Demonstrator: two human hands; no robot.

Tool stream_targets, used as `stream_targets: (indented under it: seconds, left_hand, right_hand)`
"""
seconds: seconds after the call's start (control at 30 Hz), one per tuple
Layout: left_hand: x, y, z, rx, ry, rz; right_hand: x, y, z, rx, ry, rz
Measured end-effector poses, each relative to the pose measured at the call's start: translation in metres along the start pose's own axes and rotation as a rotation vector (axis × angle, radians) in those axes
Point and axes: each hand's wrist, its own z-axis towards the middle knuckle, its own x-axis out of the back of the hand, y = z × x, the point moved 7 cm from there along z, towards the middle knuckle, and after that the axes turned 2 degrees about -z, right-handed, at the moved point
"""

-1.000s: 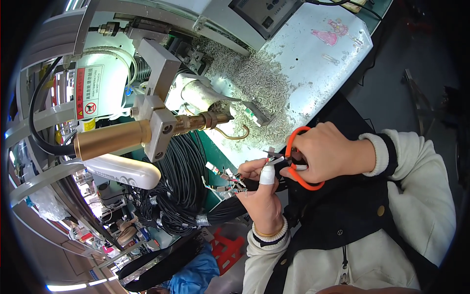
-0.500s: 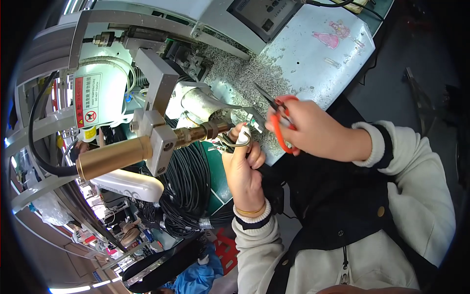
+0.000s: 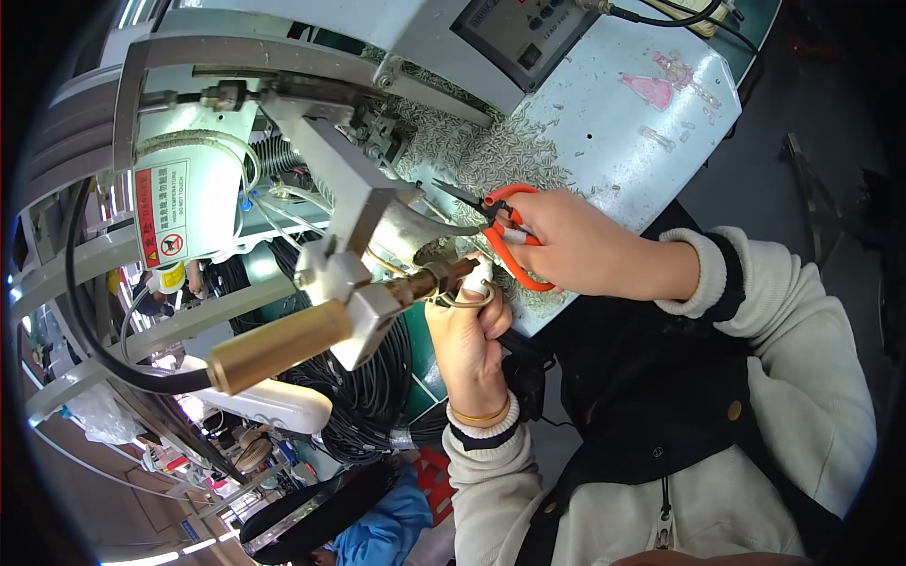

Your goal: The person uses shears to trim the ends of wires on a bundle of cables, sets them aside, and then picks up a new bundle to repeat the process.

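Here, the brass nozzle (image 3: 436,278) of the machine is the centre of the work, at the end of a long brass cylinder (image 3: 278,346). The left hand (image 3: 469,330) is directly below the nozzle tip, closed in a fist around a small wire ring (image 3: 464,302); the taped fingertip nearly touches the tip. The right hand (image 3: 576,247) is just to the right of the nozzle. It is closed through the handles of the orange scissors (image 3: 505,236), and the dark blades point left, above the nozzle; they look nearly closed.

I think the main risk is the left fingers: they are so near to the nozzle, and a warning label (image 3: 168,213) is on the white housing to the left of it, so a small slip could mean a burn. Also the scissor points are near to the left hand, and a fast movement could cut it.

Both wrists come up from below the nozzle, the left forearm almost vertical, the right one coming from the right side over the pale table (image 3: 642,141).
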Motion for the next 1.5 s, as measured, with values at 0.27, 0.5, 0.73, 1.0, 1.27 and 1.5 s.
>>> stream_targets:
  seconds: [0.27,0.5,0.73,1.0,1.27,1.5]
  left_hand:
    - [0.001,0.001,-0.005,-0.030,0.108,0.049]
    - [0.001,0.002,-0.004,-0.031,0.089,0.079]
    - [-0.005,-0.002,-0.029,0.082,0.053,-0.071]
    - [0.001,-0.023,-0.070,-0.114,0.206,0.309]
    - [-0.014,-0.031,-0.079,-0.040,-0.204,0.120]
    - [-0.006,-0.024,-0.088,-0.105,-0.027,0.311]
  right_hand:
    - [0.002,-0.004,-0.001,0.060,0.032,-0.045]
    - [0.001,-0.004,-0.002,0.042,0.041,-0.008]
    - [0.000,0.003,-0.019,0.001,-0.009,0.184]
    - [0.005,-0.040,-0.060,0.379,0.090,-0.164]
    - [-0.005,-0.018,-0.054,0.124,-0.175,0.004]
    - [-0.008,-0.017,-0.062,0.280,-0.212,0.005]
